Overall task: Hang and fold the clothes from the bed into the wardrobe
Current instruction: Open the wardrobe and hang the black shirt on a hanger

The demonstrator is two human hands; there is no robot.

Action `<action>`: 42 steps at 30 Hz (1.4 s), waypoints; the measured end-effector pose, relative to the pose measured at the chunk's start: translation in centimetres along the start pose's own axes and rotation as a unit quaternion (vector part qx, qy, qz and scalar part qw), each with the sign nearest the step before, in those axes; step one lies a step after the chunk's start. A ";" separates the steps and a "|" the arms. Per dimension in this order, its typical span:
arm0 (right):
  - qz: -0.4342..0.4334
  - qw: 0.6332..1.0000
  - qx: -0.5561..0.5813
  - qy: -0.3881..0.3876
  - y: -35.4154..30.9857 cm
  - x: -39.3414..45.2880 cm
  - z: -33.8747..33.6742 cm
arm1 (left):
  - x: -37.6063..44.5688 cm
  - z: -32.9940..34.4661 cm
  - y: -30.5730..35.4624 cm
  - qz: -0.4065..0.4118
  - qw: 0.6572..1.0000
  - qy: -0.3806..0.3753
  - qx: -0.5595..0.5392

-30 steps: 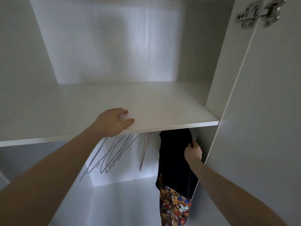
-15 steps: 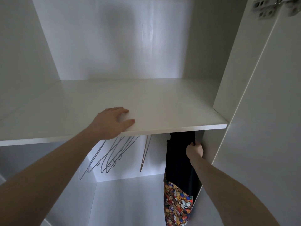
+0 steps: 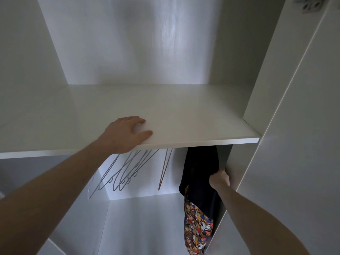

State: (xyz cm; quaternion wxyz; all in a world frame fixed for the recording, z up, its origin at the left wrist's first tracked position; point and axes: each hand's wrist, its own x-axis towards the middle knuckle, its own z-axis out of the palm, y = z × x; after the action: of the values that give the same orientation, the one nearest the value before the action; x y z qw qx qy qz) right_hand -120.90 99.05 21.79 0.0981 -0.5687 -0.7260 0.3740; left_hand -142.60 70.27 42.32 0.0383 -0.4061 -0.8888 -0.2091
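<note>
Wardrobe: white laminate wardrobe (image 3: pixel 128 43), interior lit dimly; its white door (image 3: pixel 303 144) stands open at the right.
Shelf: flat white wardrobe shelf (image 3: pixel 184 115) spans the view, its front edge near you.
Left hand: your left hand (image 3: pixel 125 133) lies palm down on the near edge of the shelf, fingers spread flat, thumb along the front lip, gripping nothing.
Right hand: your right hand (image 3: pixel 219 179) reaches under the shelf at the right, fingers curled, pinching the dark cloth near its upper right edge.
Garment: black garment with a multicoloured cartoon print on its lower part (image 3: pixel 200 181) hangs below the shelf at the far right of the compartment, just beside the right side panel. Its top goes out of sight behind the shelf edge, so what it hangs from I cannot tell.
Hangers: thin grey wire hangers (image 3: pixel 125 173), bunched and tilted, hang bare under the shelf to the left of the garment; one more copper-toned wire hanger (image 3: pixel 164 168) hangs apart, between the bunch and the garment.
Hinge: blurred metal door hinge (image 3: pixel 311 2) at the top right.
</note>
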 end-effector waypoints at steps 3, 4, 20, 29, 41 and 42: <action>-0.073 0.995 -0.019 0.058 0.0 -1.6 1.3 | 0.0 -0.1 0.1 0.000 1.000 -0.002 0.003; -0.134 0.987 -0.025 0.086 -0.1 -2.2 1.9 | -0.1 -0.1 0.2 -0.002 1.000 -0.004 0.003; -0.122 0.980 0.081 -0.134 -9.8 -6.9 13.2 | 0.4 0.3 -0.3 -0.010 1.000 -0.012 0.006; -0.098 0.974 0.188 -0.076 -10.2 -8.0 11.3 | 0.3 0.2 0.2 -0.001 1.000 -0.013 0.011; -0.027 0.979 0.176 -0.098 -2.7 -20.7 7.8 | -0.5 -0.1 0.6 0.053 0.999 -0.005 -0.003; -0.026 0.980 0.170 -0.100 -1.4 -22.6 7.4 | -0.8 -0.4 0.8 0.059 0.998 -0.004 -0.016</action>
State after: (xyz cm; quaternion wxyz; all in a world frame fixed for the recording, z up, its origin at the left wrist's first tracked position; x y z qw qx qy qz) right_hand -118.61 75.50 23.92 0.1297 -0.4845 -0.6726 0.5441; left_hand -141.53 70.00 42.71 0.0412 -0.4595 -0.8598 -0.2187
